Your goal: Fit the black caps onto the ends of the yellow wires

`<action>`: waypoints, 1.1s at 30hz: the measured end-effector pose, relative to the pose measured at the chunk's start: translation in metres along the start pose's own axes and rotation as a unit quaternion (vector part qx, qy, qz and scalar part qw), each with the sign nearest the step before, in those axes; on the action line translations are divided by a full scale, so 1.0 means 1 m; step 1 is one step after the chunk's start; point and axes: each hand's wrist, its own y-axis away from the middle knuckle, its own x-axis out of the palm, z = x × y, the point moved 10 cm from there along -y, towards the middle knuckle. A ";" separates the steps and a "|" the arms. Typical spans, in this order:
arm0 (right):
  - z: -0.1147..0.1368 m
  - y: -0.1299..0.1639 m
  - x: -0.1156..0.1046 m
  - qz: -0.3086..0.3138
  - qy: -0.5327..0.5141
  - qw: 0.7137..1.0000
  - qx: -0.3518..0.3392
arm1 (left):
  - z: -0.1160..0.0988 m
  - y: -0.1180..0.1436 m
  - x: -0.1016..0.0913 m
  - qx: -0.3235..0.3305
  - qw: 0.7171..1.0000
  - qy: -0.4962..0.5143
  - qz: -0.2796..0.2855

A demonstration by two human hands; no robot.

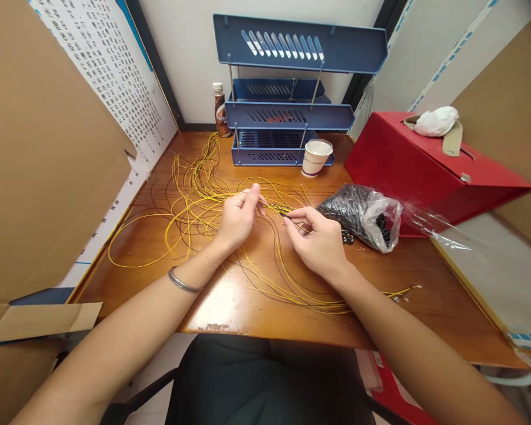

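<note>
My left hand (pixel 239 215) and my right hand (pixel 317 242) sit close together over the middle of the wooden desk (pixel 230 307), not touching. The left pinches a yellow wire (pixel 272 206) between thumb and fingers; the right, fingers curled, pinches a small black piece (pixel 285 216) at that wire's end. The short stretch between my hands runs roughly left to right, dipping slightly toward the right hand, with its tip pointing at my right fingertips. The wire is thin, bright yellow and limp.

Behind and under my hands lies the bundle of yellow wires (pixel 194 195) it belongs to, a loose tangle of long loops with a few dark strands mixed in. It fans from the back left of the desk and sweeps under my right wrist to the front right edge.

Just right of my right hand is a clear plastic bag of small black parts (pixel 358 215), leaning against a red box (pixel 425 165). Further back stand a paper cup (pixel 316 157), a blue tray rack (pixel 292 82) and a brown bottle (pixel 221 112).
</note>
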 end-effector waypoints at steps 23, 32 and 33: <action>0.006 0.000 0.003 0.007 0.025 0.999 -0.043 | -0.003 0.006 0.022 0.011 0.995 0.017 0.095; 0.016 0.000 0.002 0.005 0.039 0.997 -0.069 | -0.011 0.006 0.003 0.037 0.999 0.014 0.007; 0.016 0.000 0.002 0.005 0.038 0.997 -0.067 | -0.009 0.004 -0.007 0.028 0.999 0.025 -0.038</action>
